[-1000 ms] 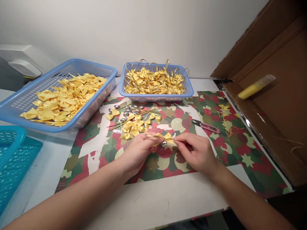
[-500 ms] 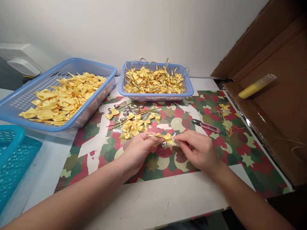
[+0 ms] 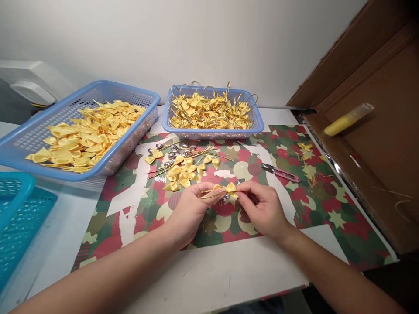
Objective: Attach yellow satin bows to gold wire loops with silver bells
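Observation:
My left hand [image 3: 191, 208] and my right hand [image 3: 262, 208] meet over the patterned paper, both pinching one small yellow satin bow [image 3: 226, 189]. A thin gold cord runs out of the bow to the left, and a silver bead hangs just under it. Beyond my left hand lies a loose pile of yellow bows [image 3: 183, 171] with gold cords and silver beads [image 3: 176, 151]. Small pink-handled snips [image 3: 281, 172] rest on the paper right of the bow.
A large blue basket [image 3: 29, 135] of plain yellow bows sits at the left. A smaller blue basket [image 3: 212, 131] of corded bows stands at the back. A teal basket [image 3: 16, 209] is at the left edge, an open cardboard box [image 3: 386, 144] with a yellow tube [image 3: 348, 119] at the right.
Both hands stay together on the bow. The gold cord now curves into a loop at the left, and my right hand has shifted slightly left toward the bow.

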A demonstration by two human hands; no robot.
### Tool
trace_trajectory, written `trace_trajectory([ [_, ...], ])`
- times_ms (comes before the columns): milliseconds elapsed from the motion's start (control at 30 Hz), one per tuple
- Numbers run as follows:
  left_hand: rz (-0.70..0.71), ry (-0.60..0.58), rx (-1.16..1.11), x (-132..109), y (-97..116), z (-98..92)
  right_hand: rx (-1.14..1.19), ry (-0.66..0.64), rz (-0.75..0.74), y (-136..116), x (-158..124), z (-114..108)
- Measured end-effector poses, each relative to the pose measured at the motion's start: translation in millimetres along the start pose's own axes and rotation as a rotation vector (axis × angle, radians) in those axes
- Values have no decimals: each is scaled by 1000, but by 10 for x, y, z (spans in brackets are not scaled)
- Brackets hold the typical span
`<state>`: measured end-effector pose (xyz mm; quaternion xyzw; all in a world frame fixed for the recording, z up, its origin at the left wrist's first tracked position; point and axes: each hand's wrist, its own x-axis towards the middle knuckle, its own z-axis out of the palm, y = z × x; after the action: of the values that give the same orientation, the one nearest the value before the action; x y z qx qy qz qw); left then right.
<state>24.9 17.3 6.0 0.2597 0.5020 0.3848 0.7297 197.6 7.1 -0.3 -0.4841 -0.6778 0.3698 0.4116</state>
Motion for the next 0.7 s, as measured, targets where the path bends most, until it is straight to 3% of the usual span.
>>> trace_trajectory([
  [600,-6,33,53,40,-5,-22,-396,38,-480,-8,91,-191],
  [700,-1,30,87,46,-7,-32,-444,39,-508,2,101,-205],
])
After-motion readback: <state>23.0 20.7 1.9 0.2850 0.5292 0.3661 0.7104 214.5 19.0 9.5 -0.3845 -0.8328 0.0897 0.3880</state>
